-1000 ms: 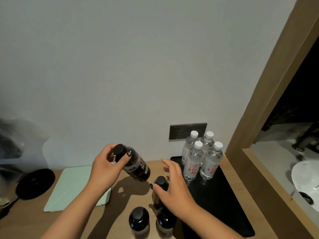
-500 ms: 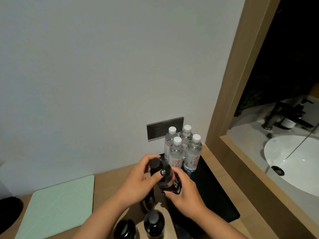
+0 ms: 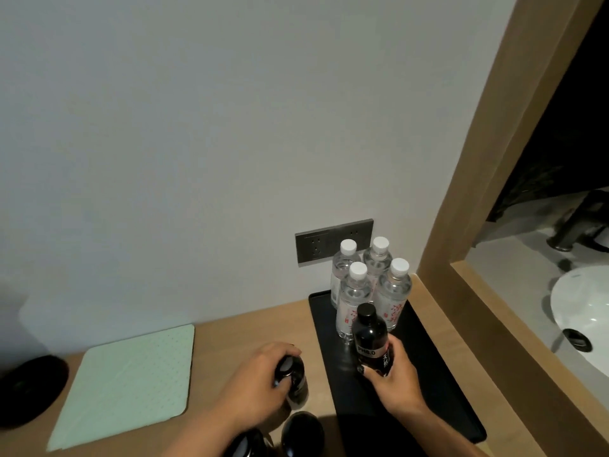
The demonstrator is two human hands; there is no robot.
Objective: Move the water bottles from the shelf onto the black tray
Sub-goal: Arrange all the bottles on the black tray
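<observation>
My right hand [image 3: 397, 380] grips a dark bottle [image 3: 369, 338] with a black cap, held upright over the black tray [image 3: 438, 384], just in front of several clear water bottles [image 3: 392, 291] with white caps at the tray's far end. My left hand [image 3: 260, 377] wraps around the top of a second dark bottle [image 3: 295, 382] standing on the wooden shelf [image 3: 250, 328] left of the tray. Two more dark bottles [image 3: 304, 433] show at the bottom edge, partly hidden by my left arm.
A pale green mat [image 3: 131, 380] lies on the shelf at the left, with a black round object [image 3: 29, 387] beyond it. A grey wall socket [image 3: 319, 242] sits behind the clear bottles. A wooden frame [image 3: 468, 179] and a white basin [image 3: 583, 301] stand to the right.
The dark bottle passed from my left hand to my right and moved right and down over the tray. My left hand dropped onto another dark bottle on the shelf.
</observation>
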